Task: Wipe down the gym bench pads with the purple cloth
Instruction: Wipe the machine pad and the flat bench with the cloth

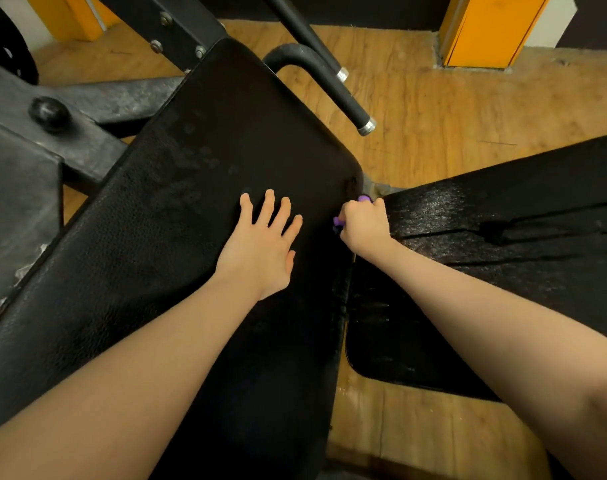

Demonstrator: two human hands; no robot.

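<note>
Between the two black bench pads, at the narrow gap where they meet, the purple cloth (337, 222) is bunched inside the right hand (363, 224), with only small bits of purple peeking out at the top and at the left of the fist. That hand has its fingers curled tight around the cloth and sits at the edge of the long pad (177, 216), touching the shiny, cracked seat pad (503, 244) on its right. Just beside it, the left hand (260, 247) lies flat on the long pad, fingers straight and spread, holding nothing. Most of the cloth is hidden by the fist, so its shape cannot be made out.
</note>
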